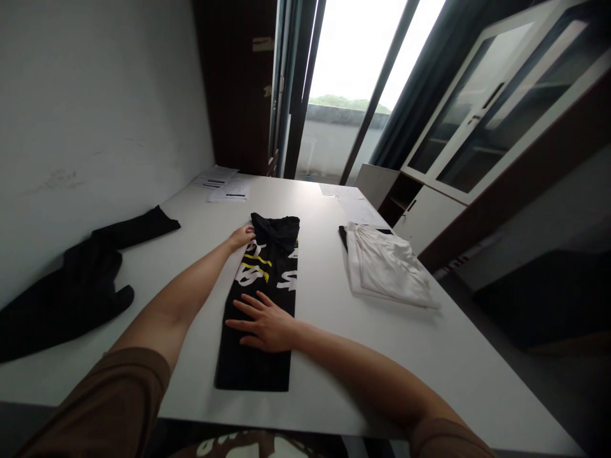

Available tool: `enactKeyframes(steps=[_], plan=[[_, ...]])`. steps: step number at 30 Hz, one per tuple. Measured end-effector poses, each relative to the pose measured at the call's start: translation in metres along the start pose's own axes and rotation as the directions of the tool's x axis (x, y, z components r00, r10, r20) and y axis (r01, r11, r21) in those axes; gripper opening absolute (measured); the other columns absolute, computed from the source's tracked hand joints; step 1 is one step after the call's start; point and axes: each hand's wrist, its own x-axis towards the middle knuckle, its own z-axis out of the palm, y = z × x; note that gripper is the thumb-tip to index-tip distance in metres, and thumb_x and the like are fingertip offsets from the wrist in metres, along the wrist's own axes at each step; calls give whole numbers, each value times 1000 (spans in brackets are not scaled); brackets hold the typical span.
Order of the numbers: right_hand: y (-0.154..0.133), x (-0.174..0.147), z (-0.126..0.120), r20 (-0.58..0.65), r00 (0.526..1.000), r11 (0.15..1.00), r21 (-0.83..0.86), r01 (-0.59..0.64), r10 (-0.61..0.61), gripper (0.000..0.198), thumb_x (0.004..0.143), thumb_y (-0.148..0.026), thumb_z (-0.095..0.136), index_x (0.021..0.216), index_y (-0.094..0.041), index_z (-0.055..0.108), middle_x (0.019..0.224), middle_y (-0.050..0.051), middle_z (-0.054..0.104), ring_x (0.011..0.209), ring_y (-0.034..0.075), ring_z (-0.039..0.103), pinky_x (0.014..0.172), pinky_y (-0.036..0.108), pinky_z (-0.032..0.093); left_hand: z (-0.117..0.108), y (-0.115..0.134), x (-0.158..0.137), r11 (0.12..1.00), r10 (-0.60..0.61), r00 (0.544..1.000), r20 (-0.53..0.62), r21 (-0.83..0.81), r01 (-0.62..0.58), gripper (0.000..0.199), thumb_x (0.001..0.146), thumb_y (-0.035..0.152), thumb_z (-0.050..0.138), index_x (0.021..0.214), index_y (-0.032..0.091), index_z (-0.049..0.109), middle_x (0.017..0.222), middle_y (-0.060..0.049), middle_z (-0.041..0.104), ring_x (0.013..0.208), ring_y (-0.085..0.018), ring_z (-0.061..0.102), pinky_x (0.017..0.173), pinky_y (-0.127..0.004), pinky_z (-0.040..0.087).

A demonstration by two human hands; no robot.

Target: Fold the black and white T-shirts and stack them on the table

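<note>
A black garment (258,372) with white and yellow print lies folded into a long strip on the white table, in front of me. Its far end is bunched and turned over; from here I cannot tell whether that part is a hood or a collar. My left hand (242,237) is at the left edge near this far end, fingers curled and closed on the cloth. Flat on the near half, with its fingers spread, rests my right hand (270,324).
On the right of the table (329,356) lies a stack of folded white clothing (386,267) with black cloth under it. Another black garment (90,273) sprawls at the left by the wall. Papers (229,186) lie at the far left; more sheets (351,203) lie at the far right.
</note>
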Motion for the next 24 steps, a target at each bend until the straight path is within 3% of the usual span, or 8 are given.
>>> enactKeyframes(steps=[7,13,18,24], plan=[[-1,-14,-2,-3,999,999,2,35,-35,56,106,-51,47,157,-30,43,168,10,28,155,30,23,125,58,18,-2,4,38,984,-82,992,100,-151,97,51,84,24,67,133,15,60,92,-6,72,76,-17,68,63,-23,50],[4,-19,-2,-23,997,997,-31,74,-75,55,106,-53,45,156,-29,44,167,10,31,155,27,26,126,54,18,9,8,70,981,-81,994,68,-173,92,56,86,24,69,140,15,55,91,-4,68,64,-12,61,58,-21,49],[8,-20,1,-45,997,998,-29,56,-57,55,106,-55,45,154,-29,46,166,8,34,154,25,27,127,50,16,17,4,96,992,-61,998,-11,-111,60,62,86,24,68,145,13,52,99,-7,71,72,-14,65,66,-24,54],[11,-18,1,-69,996,998,15,62,-61,53,105,-53,46,152,-27,50,165,11,35,152,28,31,125,53,21,15,6,126,990,14,999,-49,142,-7,33,80,18,66,110,18,78,107,-6,77,98,-20,68,91,-27,52]])
